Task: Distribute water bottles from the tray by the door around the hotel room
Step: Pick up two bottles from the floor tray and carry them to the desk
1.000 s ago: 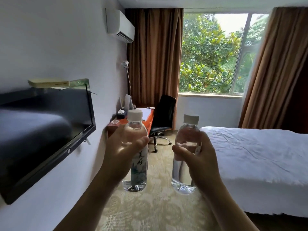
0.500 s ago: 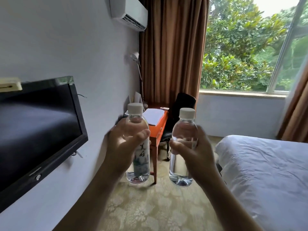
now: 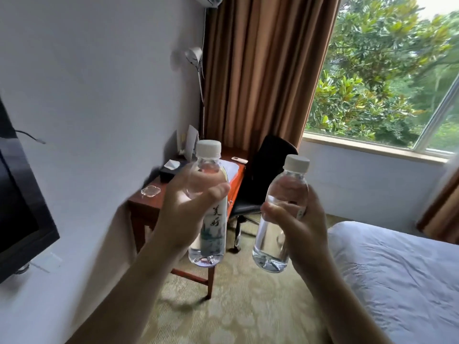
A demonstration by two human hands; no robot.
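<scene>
Now nearer the desk (image 3: 149,202), left hand (image 3: 183,209) and right hand (image 3: 300,227) each clasp a bottle.

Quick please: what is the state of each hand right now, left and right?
Left hand: closed around the labelled water bottle, held upright.
Right hand: closed around the clear water bottle, slightly tilted.

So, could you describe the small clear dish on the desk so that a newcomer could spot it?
Find the reddish wooden desk against the left wall. The clear glass dish sits near its front corner. Unlike the dark tissue box behind it, it is flat and transparent.
</scene>
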